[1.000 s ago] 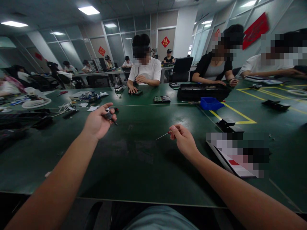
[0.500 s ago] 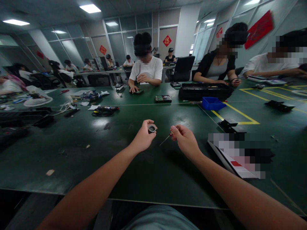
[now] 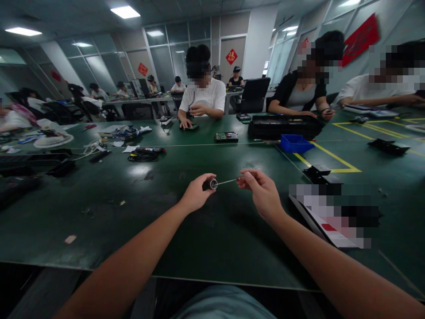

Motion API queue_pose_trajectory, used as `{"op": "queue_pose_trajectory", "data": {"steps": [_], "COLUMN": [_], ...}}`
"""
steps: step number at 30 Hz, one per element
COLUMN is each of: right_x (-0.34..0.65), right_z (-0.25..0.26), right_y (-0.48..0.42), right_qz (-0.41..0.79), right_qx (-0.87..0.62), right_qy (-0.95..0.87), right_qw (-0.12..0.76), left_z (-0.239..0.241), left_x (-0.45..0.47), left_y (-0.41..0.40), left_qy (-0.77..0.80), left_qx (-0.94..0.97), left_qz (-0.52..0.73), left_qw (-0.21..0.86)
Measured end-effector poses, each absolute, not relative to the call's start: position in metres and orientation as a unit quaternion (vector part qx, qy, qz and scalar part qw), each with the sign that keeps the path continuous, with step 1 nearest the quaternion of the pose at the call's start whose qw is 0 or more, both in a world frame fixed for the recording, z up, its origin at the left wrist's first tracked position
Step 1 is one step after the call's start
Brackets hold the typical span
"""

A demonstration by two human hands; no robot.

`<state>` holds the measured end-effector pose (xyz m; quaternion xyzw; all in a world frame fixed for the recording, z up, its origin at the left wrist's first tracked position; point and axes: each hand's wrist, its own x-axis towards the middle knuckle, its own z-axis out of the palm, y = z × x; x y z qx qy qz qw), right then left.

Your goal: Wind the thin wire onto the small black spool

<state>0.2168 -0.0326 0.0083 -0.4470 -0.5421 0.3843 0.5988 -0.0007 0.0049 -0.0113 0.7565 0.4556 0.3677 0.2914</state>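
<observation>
Over the dark green table (image 3: 186, 239), my left hand (image 3: 195, 195) is closed round a small black cylindrical part with a silver rim (image 3: 210, 184), its open end turned to the right. My right hand (image 3: 262, 190) pinches the handle of a thin metal tool (image 3: 227, 181), a small screwdriver or pick. The tool lies level, and its tip reaches the part's open end. Both hands hover above the table's middle.
A black cable bundle (image 3: 144, 154) lies beyond my left hand. A blue bin (image 3: 294, 143), a long black tray (image 3: 282, 126) and a circuit board (image 3: 226, 137) sit farther back. A blurred flat object (image 3: 332, 217) lies at my right. Several people sit across the table.
My left hand came in from the left with the part and turned its opening toward the right. My right hand levelled the tool and brought its tip to the part.
</observation>
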Motion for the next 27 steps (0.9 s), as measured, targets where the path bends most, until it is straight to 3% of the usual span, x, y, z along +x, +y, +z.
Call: {"op": "queue_pose_trajectory", "data": {"steps": [19, 27], "right_x": [0.215, 0.216], "right_z": [0.007, 0.021], "right_y": [-0.032, -0.042], "right_qz": [0.34, 0.235], "right_qx": [-0.492, -0.585], "right_qy": [-0.564, -0.614], "right_qw": [0.569, 0.475], "left_z": [-0.011, -0.01], "left_x": [0.0, -0.004], "left_y": [0.003, 0.005], "left_qy": [0.447, 0.44], "left_qx": [0.766, 0.776], "left_qz": [0.369, 0.364], "left_qw": [0.277, 0.267]}}
